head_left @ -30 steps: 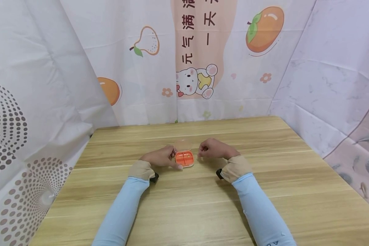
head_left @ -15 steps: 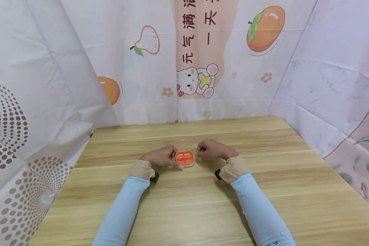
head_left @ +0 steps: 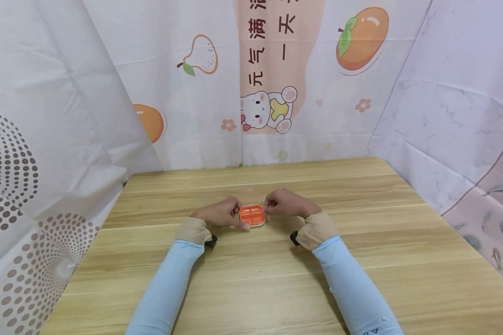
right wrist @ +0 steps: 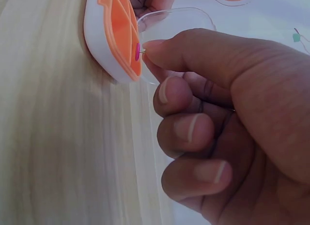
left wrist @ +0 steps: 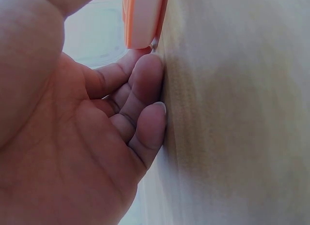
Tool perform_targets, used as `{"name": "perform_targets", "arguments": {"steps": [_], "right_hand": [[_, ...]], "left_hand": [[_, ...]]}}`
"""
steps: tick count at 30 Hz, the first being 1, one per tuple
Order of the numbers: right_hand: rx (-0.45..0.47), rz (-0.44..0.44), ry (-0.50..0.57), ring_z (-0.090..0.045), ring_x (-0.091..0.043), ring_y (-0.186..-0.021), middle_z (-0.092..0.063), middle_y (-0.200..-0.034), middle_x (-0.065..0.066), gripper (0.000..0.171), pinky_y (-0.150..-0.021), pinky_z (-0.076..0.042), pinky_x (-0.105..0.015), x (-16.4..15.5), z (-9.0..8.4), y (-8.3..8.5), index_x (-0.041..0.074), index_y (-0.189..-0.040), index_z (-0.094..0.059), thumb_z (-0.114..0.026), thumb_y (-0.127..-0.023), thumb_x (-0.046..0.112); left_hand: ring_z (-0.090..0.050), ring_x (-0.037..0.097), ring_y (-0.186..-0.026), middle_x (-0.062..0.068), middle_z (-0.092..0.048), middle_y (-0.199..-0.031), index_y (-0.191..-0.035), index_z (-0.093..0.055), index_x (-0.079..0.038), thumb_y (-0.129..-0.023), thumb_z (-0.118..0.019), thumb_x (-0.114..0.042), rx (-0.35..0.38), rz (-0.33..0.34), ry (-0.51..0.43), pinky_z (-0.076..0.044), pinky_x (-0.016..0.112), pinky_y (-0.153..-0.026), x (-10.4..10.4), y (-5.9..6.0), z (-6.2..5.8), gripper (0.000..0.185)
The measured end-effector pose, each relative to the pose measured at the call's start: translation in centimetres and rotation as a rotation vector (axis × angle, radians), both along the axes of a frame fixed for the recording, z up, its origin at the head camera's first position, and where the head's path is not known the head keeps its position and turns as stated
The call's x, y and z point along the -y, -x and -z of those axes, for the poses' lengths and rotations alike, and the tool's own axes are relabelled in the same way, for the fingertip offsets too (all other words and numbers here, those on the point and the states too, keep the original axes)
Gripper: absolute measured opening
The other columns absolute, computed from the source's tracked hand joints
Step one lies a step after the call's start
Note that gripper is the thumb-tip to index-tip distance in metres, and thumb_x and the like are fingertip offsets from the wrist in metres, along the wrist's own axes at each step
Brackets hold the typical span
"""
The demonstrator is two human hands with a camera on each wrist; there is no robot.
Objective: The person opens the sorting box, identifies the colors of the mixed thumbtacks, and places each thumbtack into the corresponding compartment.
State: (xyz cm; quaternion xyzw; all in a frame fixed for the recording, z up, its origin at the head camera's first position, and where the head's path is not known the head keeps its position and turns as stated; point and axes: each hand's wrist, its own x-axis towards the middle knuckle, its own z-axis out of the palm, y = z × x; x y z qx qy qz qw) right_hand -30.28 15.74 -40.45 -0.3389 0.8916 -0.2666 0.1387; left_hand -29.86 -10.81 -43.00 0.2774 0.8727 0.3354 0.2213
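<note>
A small pill box (head_left: pixel 257 224), orange inside with a white outer shell, sits on the table with its divided compartments facing up. Its clear lid (right wrist: pixel 206 16) is swung open at the far side. My left hand (head_left: pixel 220 214) holds the box at its left side, thumb near the front corner and fingers toward the back. In the left wrist view, fingertips (left wrist: pixel 147 75) rest on the tabletop beside the box. My right hand (head_left: pixel 289 203) pinches a thumbtack (right wrist: pixel 138 52) with a pink head between thumb and index finger, at the box's right rim. Its other fingers are curled.
The wooden table (head_left: pixel 251 288) spreads out around both hands. A printed curtain (head_left: pixel 201 107) hangs along the back edge, with more sheets at the left and right. Each wrist carries a small dark camera (head_left: pixel 211 241).
My right hand has moved left, bringing the thumbtack to the right edge of the pill box. The left hand and the box have stayed almost still.
</note>
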Motion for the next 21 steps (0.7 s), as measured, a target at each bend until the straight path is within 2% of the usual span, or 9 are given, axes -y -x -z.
{"name": "perform_targets", "arguments": {"steps": [15,21], "right_hand": [[0.008,-0.038,-0.002,-0.049,-0.008,-0.065,-0.059,-0.075,0.005,0.013,-0.064,-0.044,-0.026,1.3,0.4,-0.3,0.010,-0.086,-0.070,-0.063,-0.097,0.010],[-0.005,-0.046,-0.011,-0.049,-0.007,-0.064,-0.058,-0.074,0.006,0.013,-0.063,-0.042,-0.025,1.8,0.4,-0.6,0.011,-0.086,-0.070,-0.063,-0.096,0.009]], "left_hand": [[-0.048,0.020,-0.094,0.009,-0.054,-0.109,-0.119,-0.051,-0.004,-0.084,-0.087,-0.037,0.006,0.004,-0.002,-0.043,0.032,-0.081,0.1,-0.2,-0.3,0.060],[-0.048,0.019,-0.090,0.009,-0.054,-0.106,-0.117,-0.050,-0.005,-0.083,-0.088,-0.038,0.006,0.009,-0.008,-0.043,0.030,-0.077,0.2,0.1,0.1,0.060]]}}
